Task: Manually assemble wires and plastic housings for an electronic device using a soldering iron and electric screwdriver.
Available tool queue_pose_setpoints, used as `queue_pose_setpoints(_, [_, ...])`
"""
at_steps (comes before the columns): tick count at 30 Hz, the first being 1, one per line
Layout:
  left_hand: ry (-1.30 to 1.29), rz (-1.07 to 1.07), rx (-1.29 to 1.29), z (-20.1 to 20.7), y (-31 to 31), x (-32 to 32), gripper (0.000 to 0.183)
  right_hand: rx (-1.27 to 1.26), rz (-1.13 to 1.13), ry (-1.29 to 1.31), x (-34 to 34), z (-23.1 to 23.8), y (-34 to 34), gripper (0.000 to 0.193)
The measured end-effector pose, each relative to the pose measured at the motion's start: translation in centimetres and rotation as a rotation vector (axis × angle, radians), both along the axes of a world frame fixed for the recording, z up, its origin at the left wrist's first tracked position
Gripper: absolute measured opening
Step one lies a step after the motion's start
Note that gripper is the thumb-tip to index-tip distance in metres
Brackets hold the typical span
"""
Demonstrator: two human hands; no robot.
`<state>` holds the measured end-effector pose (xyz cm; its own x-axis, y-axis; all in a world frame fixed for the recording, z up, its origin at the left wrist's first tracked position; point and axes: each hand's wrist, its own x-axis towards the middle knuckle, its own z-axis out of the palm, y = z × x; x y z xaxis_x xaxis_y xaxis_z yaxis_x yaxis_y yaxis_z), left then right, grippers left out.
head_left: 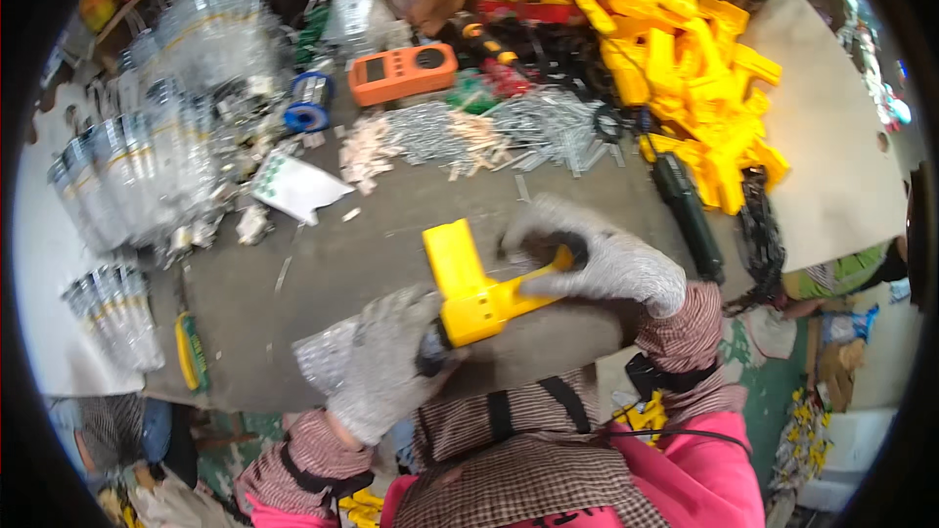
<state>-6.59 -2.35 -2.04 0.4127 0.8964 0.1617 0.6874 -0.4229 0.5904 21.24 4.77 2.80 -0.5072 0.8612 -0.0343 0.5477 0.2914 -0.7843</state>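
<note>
A yellow plastic housing [474, 318], with a flat square flap and a narrow arm, is held in front of me above the dark worktop. My right hand [606, 259], in a grey glove, has its thumb and fingers closed around the arm's far end. At the near left corner of the housing is my left hand [386, 367], also gloved, with dark fingertips against the yellow plastic. A clear plastic piece [328, 352] sticks out from the left side of that closed hand. Motion blur hides how the fingers hold it.
Yellow housings [694, 88] are heaped at the far right, near a black-handled tool [685, 215]. Small metal pins [430, 135], an orange multimeter [403, 73] and a solder spool [309, 103] lie beyond my hands. Clear tubes [127, 166] and a green-yellow screwdriver [191, 352] are left.
</note>
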Motion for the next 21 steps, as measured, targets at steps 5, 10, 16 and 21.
queue_pose_setpoints(5, [-0.036, 0.000, 0.044, -0.3, -0.4, -0.1, 0.065, 0.597, -0.903, -0.791, 14.6, -5.0, -2.4, 0.053])
queue_pose_setpoints(10, [-0.096, -0.022, 0.008, -0.1, 0.0, 0.1, 0.066, 0.414, -0.940, -0.142, 17.6, -4.2, -2.3, 0.043])
queue_pose_setpoints(16, [-0.019, -0.005, -0.076, -0.4, -0.3, -0.2, 0.066, -0.247, -0.343, 1.745, 9.8, -1.3, -1.7, 0.048])
queue_pose_setpoints(21, [0.066, 0.006, -0.115, -0.2, 0.2, 0.4, 0.066, -0.286, -0.403, 1.956, 2.7, -5.4, -1.0, 0.039])
